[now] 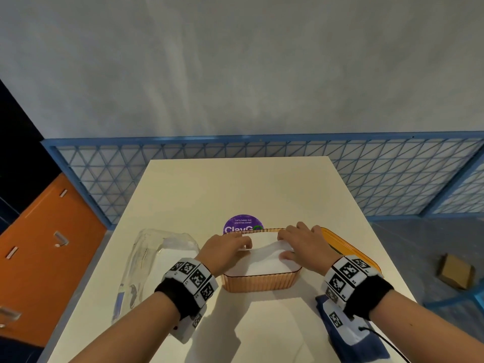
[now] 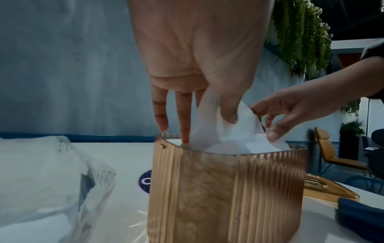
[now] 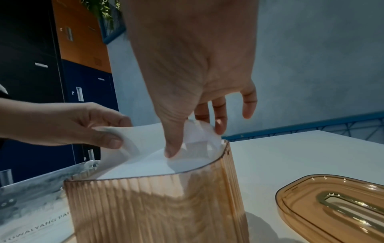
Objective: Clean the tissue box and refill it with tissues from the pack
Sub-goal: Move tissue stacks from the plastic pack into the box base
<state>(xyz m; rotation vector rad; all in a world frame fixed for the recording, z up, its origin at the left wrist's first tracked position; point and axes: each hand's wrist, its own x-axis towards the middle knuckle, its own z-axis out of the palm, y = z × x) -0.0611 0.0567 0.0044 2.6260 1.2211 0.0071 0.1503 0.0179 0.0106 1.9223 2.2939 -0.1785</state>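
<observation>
Both hands pinch the top tissue [image 1: 269,248] above the full amber tissue box [image 1: 259,282] at mid-bench, left hand [image 1: 225,248] and right hand [image 1: 303,243] at opposite ends, so an uneven tug could tear the thin sheet or drag more sheets out.

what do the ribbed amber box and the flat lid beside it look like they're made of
Ribbed amber tissue box: probably translucent plastic, possibly glass; the white tissues show through its fluted wall. Flat amber lid: seemingly the same glossy see-through material, with a shiny gold-coloured rim round its slot.
</observation>
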